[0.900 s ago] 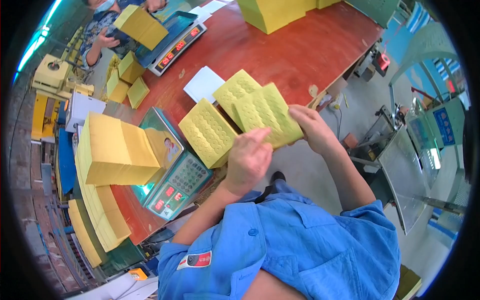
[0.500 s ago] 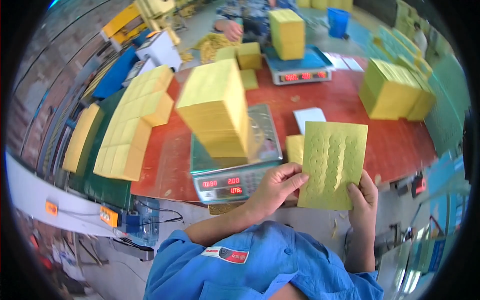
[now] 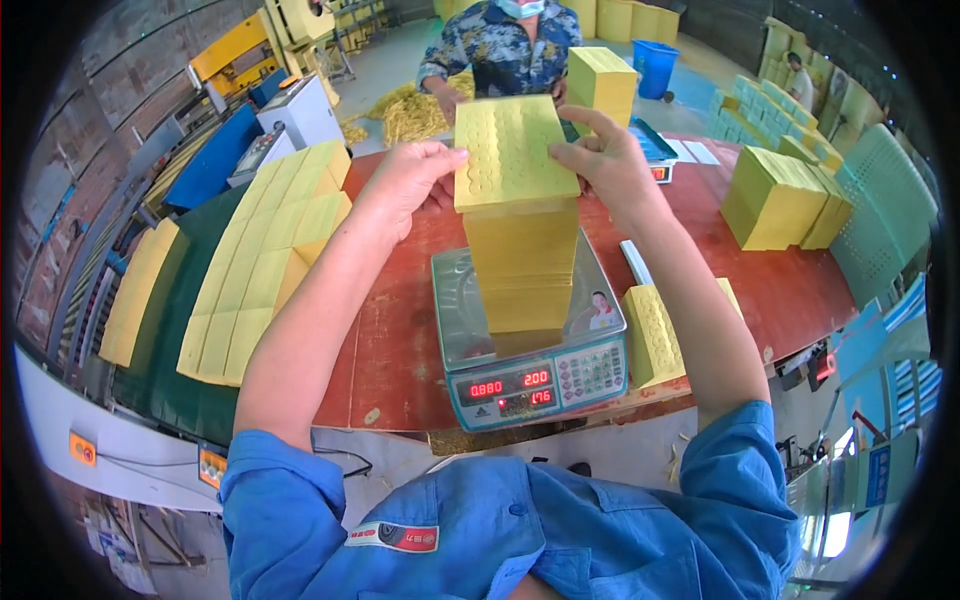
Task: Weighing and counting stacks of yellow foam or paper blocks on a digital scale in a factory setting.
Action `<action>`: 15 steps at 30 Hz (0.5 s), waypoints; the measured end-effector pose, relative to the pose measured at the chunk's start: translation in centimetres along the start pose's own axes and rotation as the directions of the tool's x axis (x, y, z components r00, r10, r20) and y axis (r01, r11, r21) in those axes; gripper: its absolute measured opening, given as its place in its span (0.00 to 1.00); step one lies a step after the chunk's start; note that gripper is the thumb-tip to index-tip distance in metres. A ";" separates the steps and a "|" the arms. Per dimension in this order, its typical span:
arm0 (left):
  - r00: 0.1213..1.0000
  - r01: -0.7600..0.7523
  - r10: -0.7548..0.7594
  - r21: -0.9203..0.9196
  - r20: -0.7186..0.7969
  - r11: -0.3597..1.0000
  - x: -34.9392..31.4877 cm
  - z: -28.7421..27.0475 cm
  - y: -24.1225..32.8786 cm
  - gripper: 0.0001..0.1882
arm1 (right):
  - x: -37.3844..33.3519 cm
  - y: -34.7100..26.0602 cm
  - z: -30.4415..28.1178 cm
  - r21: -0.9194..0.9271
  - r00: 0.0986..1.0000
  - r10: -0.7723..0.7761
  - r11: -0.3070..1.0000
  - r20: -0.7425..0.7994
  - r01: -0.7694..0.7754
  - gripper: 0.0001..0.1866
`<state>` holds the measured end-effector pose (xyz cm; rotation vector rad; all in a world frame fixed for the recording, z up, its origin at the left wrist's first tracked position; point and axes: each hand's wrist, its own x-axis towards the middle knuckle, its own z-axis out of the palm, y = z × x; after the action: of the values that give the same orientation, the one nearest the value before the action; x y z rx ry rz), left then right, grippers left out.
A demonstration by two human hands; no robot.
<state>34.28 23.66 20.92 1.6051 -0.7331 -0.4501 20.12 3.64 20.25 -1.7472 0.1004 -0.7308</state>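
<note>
A tall stack of yellow paper (image 3: 522, 250) stands upright on a digital weighing scale (image 3: 535, 385) with red lit digits. At its top is an embossed yellow paper sheet (image 3: 508, 150), with rows of round stamped marks; I cannot tell whether it rests flat on the stack or is just above it. My left hand (image 3: 412, 180) pinches the sheet's left edge between thumb and fingers. On the opposite edge, the thumb of my right hand (image 3: 610, 165) presses while its index finger reaches toward the far corner.
Yellow paper blocks (image 3: 250, 270) line the left on a green surface. A smaller stamped stack (image 3: 655, 335) lies right of the scale, more bundles (image 3: 775, 200) farther right. Across the red table (image 3: 390, 330), a co-worker (image 3: 500, 50) stands near another stack (image 3: 600, 80) on a second scale (image 3: 652, 145).
Both hands have carried the embossed sheet from the right, in front of my body, up and left to the top of the stack. My view has shifted, showing more of the co-worker.
</note>
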 end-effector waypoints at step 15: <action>0.985 0.007 -0.023 0.097 0.169 0.995 2.2 -0.5 -3.2 0.14 | -1.0 2.8 0.3 -0.306 0.992 -0.034 0.952 -0.118 -0.004 0.19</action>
<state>36.86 22.70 18.13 1.6773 -0.8830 -0.5752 20.29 3.44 17.24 -1.9977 0.2986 -0.8692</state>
